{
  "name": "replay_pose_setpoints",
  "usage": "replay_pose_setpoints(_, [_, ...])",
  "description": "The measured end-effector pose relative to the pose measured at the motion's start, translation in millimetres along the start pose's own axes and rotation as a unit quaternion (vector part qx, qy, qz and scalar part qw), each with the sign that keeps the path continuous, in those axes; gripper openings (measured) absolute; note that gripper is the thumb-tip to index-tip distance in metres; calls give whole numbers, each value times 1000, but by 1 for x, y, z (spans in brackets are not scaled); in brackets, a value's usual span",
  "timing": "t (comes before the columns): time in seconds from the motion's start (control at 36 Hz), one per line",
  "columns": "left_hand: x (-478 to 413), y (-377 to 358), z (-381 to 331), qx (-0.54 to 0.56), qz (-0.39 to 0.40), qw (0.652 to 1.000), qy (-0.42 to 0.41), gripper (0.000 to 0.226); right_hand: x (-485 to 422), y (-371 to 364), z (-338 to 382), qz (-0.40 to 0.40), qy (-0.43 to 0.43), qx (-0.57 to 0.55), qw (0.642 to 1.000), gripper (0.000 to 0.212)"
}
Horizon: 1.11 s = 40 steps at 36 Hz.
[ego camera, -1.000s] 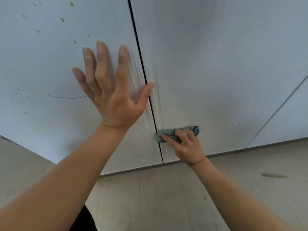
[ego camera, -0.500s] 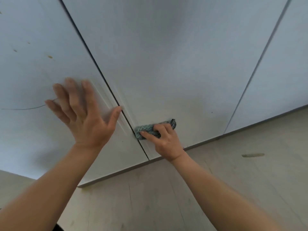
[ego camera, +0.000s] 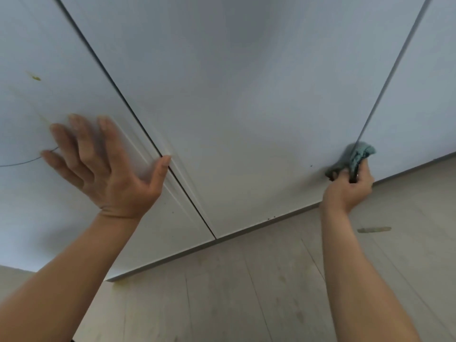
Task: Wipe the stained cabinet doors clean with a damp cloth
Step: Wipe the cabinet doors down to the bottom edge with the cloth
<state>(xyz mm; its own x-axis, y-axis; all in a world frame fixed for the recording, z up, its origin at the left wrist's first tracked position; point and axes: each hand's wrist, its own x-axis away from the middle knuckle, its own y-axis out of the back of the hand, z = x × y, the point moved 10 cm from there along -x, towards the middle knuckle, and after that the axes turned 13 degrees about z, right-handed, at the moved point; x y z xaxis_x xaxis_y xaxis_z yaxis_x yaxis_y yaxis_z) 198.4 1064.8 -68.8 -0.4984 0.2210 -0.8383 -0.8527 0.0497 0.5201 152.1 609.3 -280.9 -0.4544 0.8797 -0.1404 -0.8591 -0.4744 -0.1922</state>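
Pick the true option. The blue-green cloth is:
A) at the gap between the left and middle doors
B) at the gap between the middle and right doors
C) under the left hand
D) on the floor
B: the right hand grips the crumpled blue-green cloth against the dark gap between the middle white cabinet door and the right white cabinet door, near their lower edge.

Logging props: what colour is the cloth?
Teal blue-green cloth, gripped by the right hand; head view.

Soft even light, grey shadow high on the cabinet doors (ego camera: 246, 99), fingers (ego camera: 82, 137) motion-blurred (cloth (ego camera: 359, 154) too), lines bowed.
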Motion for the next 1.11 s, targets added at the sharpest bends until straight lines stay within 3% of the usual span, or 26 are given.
replay_pose_setpoints(0.08, [0,-2,1,8,8,1000,9,97,-14,-4,-3,33,6,30,999,44])
replay_pose_setpoints(0.25, [0,-2,3,12,22,999,28,97,13,-29,-5,20,-14,-6,1000,46])
replay_pose_setpoints(0.47, [-2,0,-1,1,16,999,31,97,43,-47,13,101,118,56,986,41])
replay_pose_setpoints(0.75, [-5,2,-3,-13,3,1000,25,97,36,-45,11,34,121,50,991,42])
replay_pose_setpoints(0.97, [-3,4,-3,-22,0,999,33,97,77,-72,20,173,263,120,942,48])
replay_pose_setpoints(1.11, [-4,7,-7,-22,-18,999,23,97,59,-56,30,131,214,83,965,46])
